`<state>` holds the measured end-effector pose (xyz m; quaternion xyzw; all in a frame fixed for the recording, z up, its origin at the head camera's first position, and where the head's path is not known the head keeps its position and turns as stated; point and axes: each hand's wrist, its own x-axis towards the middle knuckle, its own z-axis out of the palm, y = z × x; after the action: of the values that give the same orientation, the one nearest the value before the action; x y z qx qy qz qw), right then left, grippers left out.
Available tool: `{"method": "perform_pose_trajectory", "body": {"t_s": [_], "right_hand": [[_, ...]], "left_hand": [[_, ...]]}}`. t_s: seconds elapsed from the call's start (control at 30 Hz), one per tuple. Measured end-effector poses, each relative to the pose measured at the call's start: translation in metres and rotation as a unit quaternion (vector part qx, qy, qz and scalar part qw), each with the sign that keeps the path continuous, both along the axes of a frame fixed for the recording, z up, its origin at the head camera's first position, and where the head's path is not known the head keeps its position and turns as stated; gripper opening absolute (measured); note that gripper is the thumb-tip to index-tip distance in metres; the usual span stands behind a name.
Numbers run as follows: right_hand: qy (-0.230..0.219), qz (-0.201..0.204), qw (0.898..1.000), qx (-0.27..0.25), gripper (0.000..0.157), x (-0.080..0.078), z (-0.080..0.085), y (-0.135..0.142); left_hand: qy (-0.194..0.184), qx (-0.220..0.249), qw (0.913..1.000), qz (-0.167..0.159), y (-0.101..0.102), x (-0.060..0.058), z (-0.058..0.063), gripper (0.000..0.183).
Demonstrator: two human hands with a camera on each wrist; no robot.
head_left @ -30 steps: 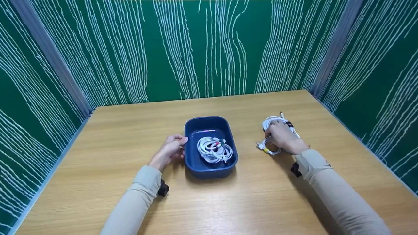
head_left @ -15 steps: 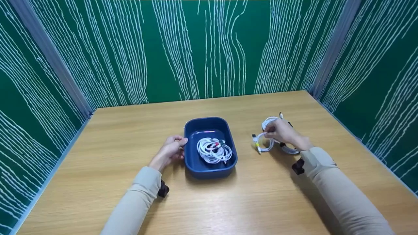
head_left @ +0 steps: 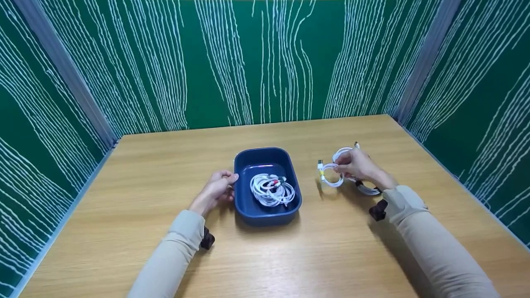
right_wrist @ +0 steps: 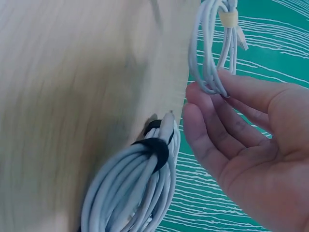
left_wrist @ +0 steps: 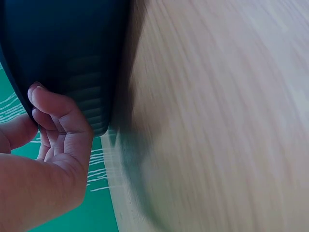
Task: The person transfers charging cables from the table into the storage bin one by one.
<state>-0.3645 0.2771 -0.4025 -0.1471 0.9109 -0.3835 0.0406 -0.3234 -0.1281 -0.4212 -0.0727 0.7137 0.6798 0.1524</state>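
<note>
Yellow-banded cable (head_left: 322, 173) lifted higher, right hand (head_left: 358, 164) pinching, tub (head_left: 267, 221) unmoved

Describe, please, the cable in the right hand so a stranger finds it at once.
On the brown wooden table, find the blue rectangular bin. To its right, the right hand pinches a small coiled white cable; unlike the black-strapped white coil nearby, it has a yellow tie.
</note>
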Motion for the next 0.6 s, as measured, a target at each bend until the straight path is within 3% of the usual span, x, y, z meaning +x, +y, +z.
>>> {"method": "perform_pose_trajectory", "body": {"t_s": [0.17, 0.6], "right_hand": [[-0.017, -0.001, 1.0, -0.011, 0.012, -0.001, 0.007, -0.005], [-0.013, 0.007, 1.0, -0.014, 0.015, -0.004, 0.018, -0.02]], "left_hand": [[0.0, -0.001, 1.0, -0.002, 0.0, 0.0, 0.0, 0.011], [0.01, 0.003, 0.9999, -0.007, 0.0, -0.001, -0.001, 0.01]]}}
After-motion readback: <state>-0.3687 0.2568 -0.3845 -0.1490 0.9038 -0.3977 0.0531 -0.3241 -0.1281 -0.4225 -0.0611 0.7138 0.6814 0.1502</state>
